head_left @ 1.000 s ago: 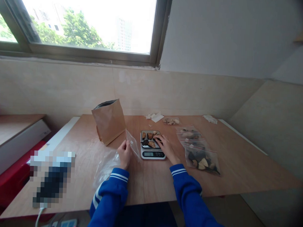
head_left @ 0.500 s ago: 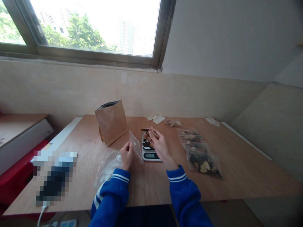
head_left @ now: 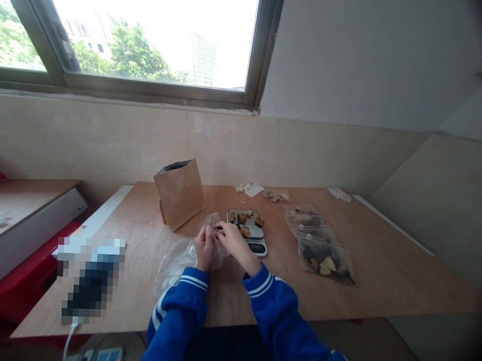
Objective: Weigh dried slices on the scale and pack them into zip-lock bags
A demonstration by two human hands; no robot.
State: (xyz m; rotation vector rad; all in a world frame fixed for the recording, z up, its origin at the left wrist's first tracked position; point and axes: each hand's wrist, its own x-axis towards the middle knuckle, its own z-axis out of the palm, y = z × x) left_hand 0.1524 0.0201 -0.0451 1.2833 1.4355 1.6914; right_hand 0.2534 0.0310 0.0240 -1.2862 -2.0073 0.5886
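Note:
My left hand [head_left: 204, 247] pinches the edge of a clear plastic zip bag [head_left: 213, 218] at the middle of the table. At the bag's mouth is my right hand [head_left: 234, 240], fingers closed on brown dried slices [head_left: 219, 230]; how many is hidden. Just right of the bag stands a small kitchen scale [head_left: 258, 232] with a dark display. Several brown dried pieces [head_left: 242, 218] lie spread on its plate. My right hand and wrist cover the scale's near left corner.
A brown paper pouch [head_left: 181, 194] stands open behind my left hand. More clear plastic [head_left: 172, 267] lies beside my left wrist. Filled zip bags [head_left: 327, 257] lie at right, a smaller bag [head_left: 276, 195] and white scraps [head_left: 253, 189] at the back. A blurred-out device [head_left: 91, 283] with a cable lies left.
My right hand has moved left and toward me, from above the scale to the bag's mouth, carrying brown slices. Fewer pieces cover the plate's view. My left hand keeps its hold on the bag.

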